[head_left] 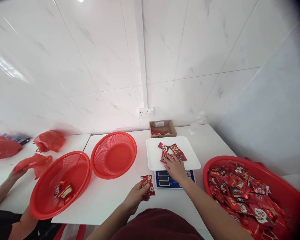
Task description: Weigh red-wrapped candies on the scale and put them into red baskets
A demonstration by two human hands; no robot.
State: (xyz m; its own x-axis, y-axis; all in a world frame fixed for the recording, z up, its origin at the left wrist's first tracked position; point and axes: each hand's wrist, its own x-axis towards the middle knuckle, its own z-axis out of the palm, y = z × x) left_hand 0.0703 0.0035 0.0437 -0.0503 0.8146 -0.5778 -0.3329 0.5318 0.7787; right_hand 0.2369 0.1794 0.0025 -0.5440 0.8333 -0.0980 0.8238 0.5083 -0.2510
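My left hand [136,196] is closed on a red snack packet [148,184] with a pale printed pattern, held above the table in front of the scale. My right hand [176,169] reaches over the white weighing tray [190,156], its fingers spread and touching a red packet [163,156]. Close beside those fingers lie more red packets [175,150] on the tray. Below the tray, the blue panel of the digital scale [164,179] shows, partly covered by my right forearm.
A red basket [207,170] heaped with packets stands at right. To the left are a red basket [113,163] and another red basket [75,163] holding a few packets. A cardboard box [173,128] sits behind the tray. At far left, a co-worker's hand [18,173] holds a red plastic bag [36,164].
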